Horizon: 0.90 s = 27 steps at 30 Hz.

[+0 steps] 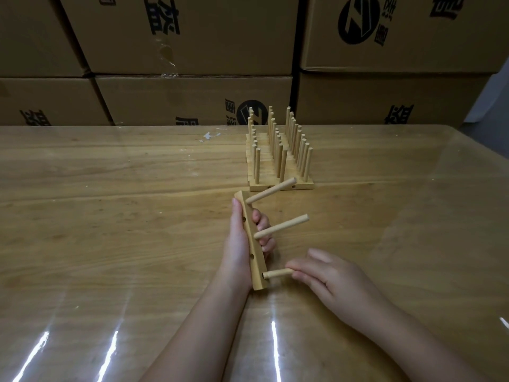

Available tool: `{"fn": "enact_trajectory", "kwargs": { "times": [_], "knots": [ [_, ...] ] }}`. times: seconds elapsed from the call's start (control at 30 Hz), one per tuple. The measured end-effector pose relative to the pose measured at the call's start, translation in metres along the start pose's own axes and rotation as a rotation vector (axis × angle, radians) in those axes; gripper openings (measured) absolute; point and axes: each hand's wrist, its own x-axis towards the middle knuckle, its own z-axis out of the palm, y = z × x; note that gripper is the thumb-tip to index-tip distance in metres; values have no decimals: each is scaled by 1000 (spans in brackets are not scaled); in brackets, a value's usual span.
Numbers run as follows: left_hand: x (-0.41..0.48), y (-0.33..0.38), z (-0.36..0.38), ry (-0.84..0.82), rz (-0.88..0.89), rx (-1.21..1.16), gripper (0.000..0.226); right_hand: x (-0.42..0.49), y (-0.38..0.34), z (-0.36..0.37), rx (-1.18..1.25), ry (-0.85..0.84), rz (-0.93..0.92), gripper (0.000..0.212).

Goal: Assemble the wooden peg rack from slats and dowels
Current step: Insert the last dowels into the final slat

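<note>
My left hand [239,244] grips a light wooden slat [254,249], held on edge and running from near to far above the table. Two dowels stick out of it to the right: a far dowel [271,191] and a middle dowel [281,226]. My right hand [327,277] pinches a third dowel [276,274] by its outer end, with its other end at the slat's nearest hole. Side holes show on the slat's left face. Beyond the slat stands a row of finished slats with upright dowels [279,155].
The wooden table [124,216] lies under a glossy clear cover with glare streaks near the front edge. Stacked cardboard boxes [192,51] form a wall along the far side. A small white scrap [209,135] lies near the back.
</note>
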Motion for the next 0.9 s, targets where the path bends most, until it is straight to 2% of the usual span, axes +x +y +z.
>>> {"fn": "enact_trajectory", "kwargs": {
  "times": [0.2, 0.4, 0.53, 0.63, 0.9],
  "knots": [
    [0, -1, 3, 68, 44, 108, 53, 0, -5, -3, -118, 54, -29, 22],
    [0, -2, 5, 122, 89, 231, 54, 1, -9, -6, -190, 75, -74, 33],
    [-1, -5, 7, 127, 115, 341, 54, 0, -13, -8, -221, 67, -69, 12],
    [-1, -5, 8, 130, 117, 337, 54, 1, -13, -8, -228, 74, -75, 6],
    [-3, -5, 11, 155, 143, 393, 54, 0, -15, -5, -248, 104, -68, 10]
  ]
}}
